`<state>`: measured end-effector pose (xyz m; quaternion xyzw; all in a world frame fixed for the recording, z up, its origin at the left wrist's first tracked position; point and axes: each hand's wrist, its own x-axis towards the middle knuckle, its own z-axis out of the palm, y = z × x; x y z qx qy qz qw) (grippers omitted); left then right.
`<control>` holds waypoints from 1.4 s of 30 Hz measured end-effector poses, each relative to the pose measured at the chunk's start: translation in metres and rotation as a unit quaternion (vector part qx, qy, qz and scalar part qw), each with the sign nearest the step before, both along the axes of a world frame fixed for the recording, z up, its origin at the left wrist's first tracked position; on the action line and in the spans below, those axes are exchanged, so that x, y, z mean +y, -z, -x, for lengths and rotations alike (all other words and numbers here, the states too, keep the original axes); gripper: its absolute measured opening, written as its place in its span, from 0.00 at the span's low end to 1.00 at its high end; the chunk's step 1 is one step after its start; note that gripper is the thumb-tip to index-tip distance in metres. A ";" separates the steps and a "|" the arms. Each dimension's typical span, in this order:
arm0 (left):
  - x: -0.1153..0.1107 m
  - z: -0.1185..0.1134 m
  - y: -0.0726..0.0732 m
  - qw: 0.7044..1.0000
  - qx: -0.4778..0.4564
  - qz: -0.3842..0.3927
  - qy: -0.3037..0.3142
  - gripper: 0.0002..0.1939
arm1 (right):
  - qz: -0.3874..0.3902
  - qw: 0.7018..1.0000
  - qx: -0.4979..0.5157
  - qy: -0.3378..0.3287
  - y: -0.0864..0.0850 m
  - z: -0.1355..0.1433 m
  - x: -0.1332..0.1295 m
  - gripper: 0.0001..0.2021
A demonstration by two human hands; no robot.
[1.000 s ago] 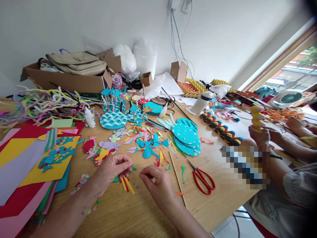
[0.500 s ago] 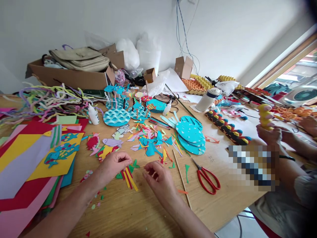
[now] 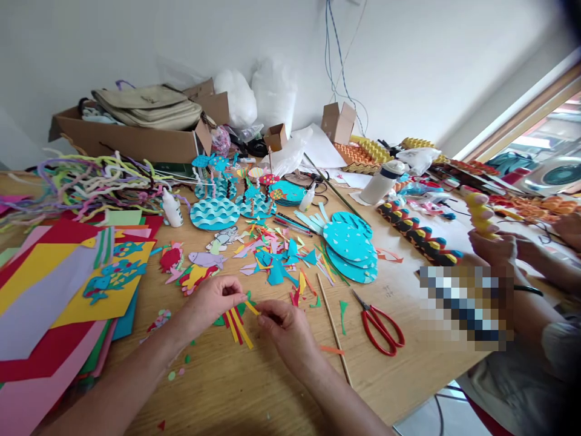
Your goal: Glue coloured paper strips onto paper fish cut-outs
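Observation:
My left hand (image 3: 223, 297) is pinched at the near end of a short yellow paper strip (image 3: 252, 307). The strip's other end meets the closed fingertips of my right hand (image 3: 284, 327). Below my left fingers, several red and yellow strips (image 3: 238, 330) lie fanned on the table over a green paper fish (image 3: 219, 321), partly hidden. Beyond the hands are a purple paper fish (image 3: 206, 259) and a heap of coloured scraps (image 3: 276, 260). Red-handled scissors (image 3: 381, 327) and a thin wooden stick (image 3: 334, 330) lie to the right.
Coloured paper sheets (image 3: 49, 303) are stacked at left, near a white glue bottle (image 3: 172, 209). Blue wavy discs (image 3: 214, 213) and blue ovals (image 3: 351, 248) lie further back. At right, another person's hands (image 3: 497, 248) hold a yellow and pink twisted piece (image 3: 480, 215).
My right hand has moved slightly left and its fingers have closed at a yellow strip, which now stretches between both hands. The other person's yellow piece has shifted slightly left.

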<state>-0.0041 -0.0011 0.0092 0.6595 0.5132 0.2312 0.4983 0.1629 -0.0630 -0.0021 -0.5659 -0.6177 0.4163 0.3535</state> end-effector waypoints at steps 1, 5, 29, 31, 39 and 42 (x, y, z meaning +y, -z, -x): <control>0.001 0.001 0.000 1.000 0.008 -0.001 0.003 0.11 | 0.014 1.000 0.019 0.005 0.002 0.001 -0.001 0.11; 0.002 0.008 -0.007 0.999 0.046 -0.006 0.020 0.12 | 0.025 0.998 0.052 0.015 0.006 0.004 -0.004 0.09; 0.013 0.008 0.008 0.964 0.214 -0.143 0.073 0.08 | -0.018 0.984 -0.168 -0.058 -0.005 0.016 -0.006 0.09; 0.014 0.008 0.008 0.962 0.218 -0.145 0.076 0.07 | -0.024 0.983 -0.172 -0.059 -0.003 0.015 -0.006 0.08; 0.015 0.009 0.014 0.958 0.225 -0.153 0.088 0.07 | -0.021 0.979 -0.193 -0.069 -0.002 0.015 -0.006 0.09; 0.015 0.010 0.014 0.958 0.224 -0.154 0.092 0.07 | -0.019 0.977 -0.200 -0.072 -0.003 0.015 -0.006 0.09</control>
